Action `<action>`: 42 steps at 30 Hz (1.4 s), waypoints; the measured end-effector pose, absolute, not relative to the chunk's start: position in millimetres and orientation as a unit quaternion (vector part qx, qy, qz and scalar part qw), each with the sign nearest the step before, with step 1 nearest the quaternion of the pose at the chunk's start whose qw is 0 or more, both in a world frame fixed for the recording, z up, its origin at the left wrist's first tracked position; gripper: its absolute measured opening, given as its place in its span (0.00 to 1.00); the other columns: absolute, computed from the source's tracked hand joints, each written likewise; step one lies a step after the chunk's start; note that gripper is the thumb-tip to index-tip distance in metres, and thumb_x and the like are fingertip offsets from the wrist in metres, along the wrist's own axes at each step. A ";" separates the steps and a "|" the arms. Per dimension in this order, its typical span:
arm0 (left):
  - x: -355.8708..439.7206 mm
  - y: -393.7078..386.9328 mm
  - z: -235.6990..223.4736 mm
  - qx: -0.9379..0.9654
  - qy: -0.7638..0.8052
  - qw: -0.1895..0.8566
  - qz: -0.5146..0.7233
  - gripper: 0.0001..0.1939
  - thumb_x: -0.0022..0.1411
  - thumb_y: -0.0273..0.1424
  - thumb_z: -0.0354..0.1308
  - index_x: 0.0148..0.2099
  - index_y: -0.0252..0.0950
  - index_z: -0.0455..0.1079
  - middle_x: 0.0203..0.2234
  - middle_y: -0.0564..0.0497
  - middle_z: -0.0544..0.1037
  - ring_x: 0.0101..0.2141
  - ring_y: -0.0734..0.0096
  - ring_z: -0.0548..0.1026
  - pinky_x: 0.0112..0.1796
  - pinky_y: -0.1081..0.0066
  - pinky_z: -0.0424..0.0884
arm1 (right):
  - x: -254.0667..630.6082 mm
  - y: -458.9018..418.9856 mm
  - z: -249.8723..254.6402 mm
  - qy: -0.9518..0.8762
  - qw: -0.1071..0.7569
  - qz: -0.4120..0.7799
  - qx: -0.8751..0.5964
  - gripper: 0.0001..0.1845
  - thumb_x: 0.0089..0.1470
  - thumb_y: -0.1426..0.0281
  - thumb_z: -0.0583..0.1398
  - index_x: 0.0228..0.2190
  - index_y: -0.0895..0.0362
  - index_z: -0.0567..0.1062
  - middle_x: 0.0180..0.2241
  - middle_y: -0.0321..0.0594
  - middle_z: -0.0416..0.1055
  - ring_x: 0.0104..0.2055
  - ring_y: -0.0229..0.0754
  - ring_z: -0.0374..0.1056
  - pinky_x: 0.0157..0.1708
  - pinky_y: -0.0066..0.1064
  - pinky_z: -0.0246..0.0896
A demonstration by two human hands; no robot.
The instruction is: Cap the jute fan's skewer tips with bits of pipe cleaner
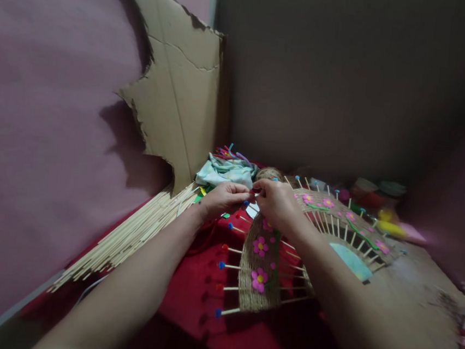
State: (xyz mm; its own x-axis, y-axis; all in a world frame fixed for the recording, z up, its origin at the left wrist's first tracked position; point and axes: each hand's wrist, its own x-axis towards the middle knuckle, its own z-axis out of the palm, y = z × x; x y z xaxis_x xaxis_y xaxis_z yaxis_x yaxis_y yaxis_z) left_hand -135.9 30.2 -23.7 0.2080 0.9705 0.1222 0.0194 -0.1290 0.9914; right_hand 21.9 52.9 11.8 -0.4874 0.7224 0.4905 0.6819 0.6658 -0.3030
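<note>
My left hand [227,198] and my right hand [276,202] meet fingertip to fingertip over the upper edge of a woven twine fan [248,292]. Both are pinched closed around something tiny and reddish that I cannot make out. The fan has thin sticks through its curved band, pink felt-like flowers [261,247], and blue and red balls on its stick tips. Part of it is hidden behind my right hand and forearm. To the right lies a second twine fan [362,219] with similar flowers, blue-tipped sticks and a pale blue-green centre [351,261].
Many thin wooden sticks [128,236] lie along the left wall. A torn cardboard sheet [183,93] stands in the corner, behind a light blue cloth [226,172]. Red cloth [188,293] covers the surface. A twine ball [269,173] and a yellow item [389,227] sit farther back.
</note>
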 end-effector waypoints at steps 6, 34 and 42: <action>-133.6 26.5 -20.9 0.566 0.429 0.524 0.471 0.12 0.51 0.37 0.60 0.27 0.31 0.68 0.12 0.59 0.60 0.13 0.85 0.51 0.16 0.77 0.42 | 19.4 47.0 11.8 -0.868 0.263 0.014 -0.420 0.14 0.48 0.74 0.55 0.32 0.54 0.80 0.30 0.45 0.77 0.34 0.45 0.71 0.33 0.31 0.57; -159.7 -45.6 -5.1 0.665 0.747 0.008 -0.012 0.10 0.53 0.33 0.51 0.34 0.39 0.72 0.33 0.44 0.77 0.35 0.58 0.74 0.32 0.66 0.66 | 21.2 62.3 -1.9 -0.851 0.237 -0.054 -0.466 0.16 0.49 0.73 0.54 0.34 0.52 0.80 0.32 0.43 0.77 0.36 0.47 0.72 0.31 0.31 0.58; -160.1 -70.3 -28.2 0.648 0.761 -0.005 -0.028 0.14 0.54 0.24 0.45 0.44 0.34 0.61 0.36 0.40 0.75 0.36 0.55 0.75 0.31 0.64 0.67 | 23.8 62.6 0.0 -0.853 0.240 -0.036 -0.461 0.16 0.50 0.73 0.53 0.35 0.52 0.80 0.34 0.43 0.77 0.37 0.46 0.72 0.33 0.31 0.59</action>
